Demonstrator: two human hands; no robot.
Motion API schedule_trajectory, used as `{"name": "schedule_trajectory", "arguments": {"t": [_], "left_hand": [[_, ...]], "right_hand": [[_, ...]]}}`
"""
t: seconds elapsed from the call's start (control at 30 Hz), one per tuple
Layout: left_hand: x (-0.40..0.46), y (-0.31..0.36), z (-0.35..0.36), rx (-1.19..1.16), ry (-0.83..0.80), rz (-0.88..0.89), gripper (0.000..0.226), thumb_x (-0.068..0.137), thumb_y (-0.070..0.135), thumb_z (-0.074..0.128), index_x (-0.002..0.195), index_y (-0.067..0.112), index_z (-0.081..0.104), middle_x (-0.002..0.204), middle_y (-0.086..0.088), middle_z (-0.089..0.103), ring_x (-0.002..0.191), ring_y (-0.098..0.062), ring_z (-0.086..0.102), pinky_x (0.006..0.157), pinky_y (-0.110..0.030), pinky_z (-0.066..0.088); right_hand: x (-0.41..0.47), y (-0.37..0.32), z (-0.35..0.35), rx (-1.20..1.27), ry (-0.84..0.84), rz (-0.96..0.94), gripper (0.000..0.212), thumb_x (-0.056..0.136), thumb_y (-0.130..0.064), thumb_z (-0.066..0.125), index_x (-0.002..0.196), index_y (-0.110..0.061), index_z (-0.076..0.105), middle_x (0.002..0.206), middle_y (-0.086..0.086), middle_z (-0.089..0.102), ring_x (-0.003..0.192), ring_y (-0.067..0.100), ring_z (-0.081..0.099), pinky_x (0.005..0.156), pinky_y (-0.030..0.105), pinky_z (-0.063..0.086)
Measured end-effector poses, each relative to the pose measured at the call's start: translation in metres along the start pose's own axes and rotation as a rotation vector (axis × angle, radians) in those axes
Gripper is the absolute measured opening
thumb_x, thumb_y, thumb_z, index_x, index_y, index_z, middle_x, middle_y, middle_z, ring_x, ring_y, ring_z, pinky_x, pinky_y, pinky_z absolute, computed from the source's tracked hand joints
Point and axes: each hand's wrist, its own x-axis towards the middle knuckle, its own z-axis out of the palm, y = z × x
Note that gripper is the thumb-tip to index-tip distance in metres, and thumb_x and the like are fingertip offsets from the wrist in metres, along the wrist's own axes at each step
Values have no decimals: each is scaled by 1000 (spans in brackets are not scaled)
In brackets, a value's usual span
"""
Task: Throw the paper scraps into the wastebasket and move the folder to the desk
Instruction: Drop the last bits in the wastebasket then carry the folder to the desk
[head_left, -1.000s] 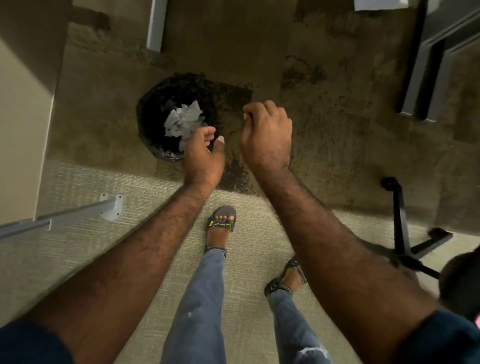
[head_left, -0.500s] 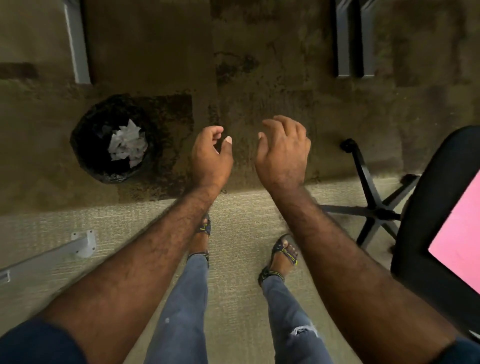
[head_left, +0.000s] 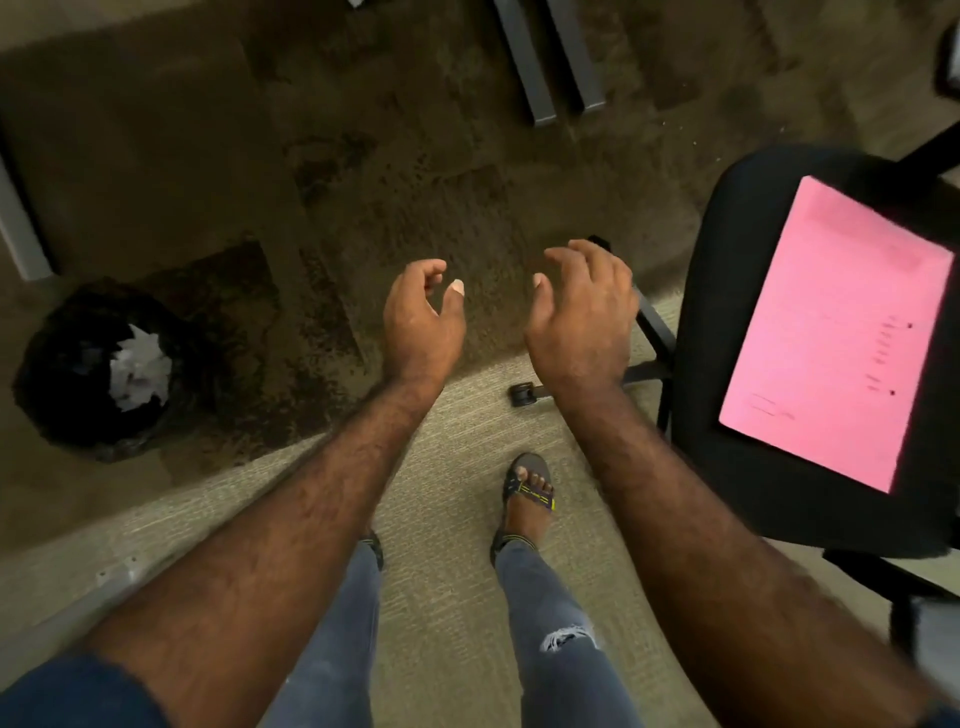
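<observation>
- Now, the largest thing in reach is the one black fabric-covered office chair (head_left: 737, 332) at my right; its seat carries the folder, so I judge it may roll or swivel if I lean on it.
- On that seat lies one flat pink paper folder (head_left: 836, 338), towards the seat's right edge, its near corner close to the front edge. I judge it light, thin and somewhat floppy, smooth enough to slide on the fabric. I would pinch it along the left long edge, which is nearest my hand, thumb on top and fingers slipped beneath, and steady it with the other hand so it does not sag or spill anything inside.
- One round black wastebasket (head_left: 62, 374) stands on the dark carpet at my left, well apart from the chair.
- Inside it sits one heap of white crumpled paper scraps (head_left: 137, 366); single pieces cannot be counted. They look light and soft, and that part of the job seems done.
- My right hand (head_left: 582, 317) hangs free, fingers loosely curved, holding nothing, near the chair's left edge.
- My left hand (head_left: 423, 317) is likewise slack and bare, fingers loosely curled, apart from the right.
- The desk is not in view.
</observation>
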Motion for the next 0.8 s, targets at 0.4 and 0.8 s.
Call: {"name": "schedule_trajectory", "arguments": {"t": [0.4, 0.8], "left_hand": [[-40, 74, 113, 32, -163, 118, 25, 96, 22, 69, 121, 18, 65, 117, -1, 67, 110, -17, 65, 95, -36, 57], [-83, 132, 196, 64, -282, 204, 26, 97, 24, 68, 123, 19, 65, 119, 1, 67, 111, -15, 64, 94, -32, 57]], "right_hand": [[17, 131, -58, 54, 150, 206, 34, 101, -32, 60, 133, -23, 67, 145, -2, 58, 139, 20, 47, 113, 43, 41], [15, 233, -99, 4, 230, 379, 34, 101, -33, 65, 134, -23, 66, 147, 1, 59, 139, 23, 50, 113, 43, 41]]}}
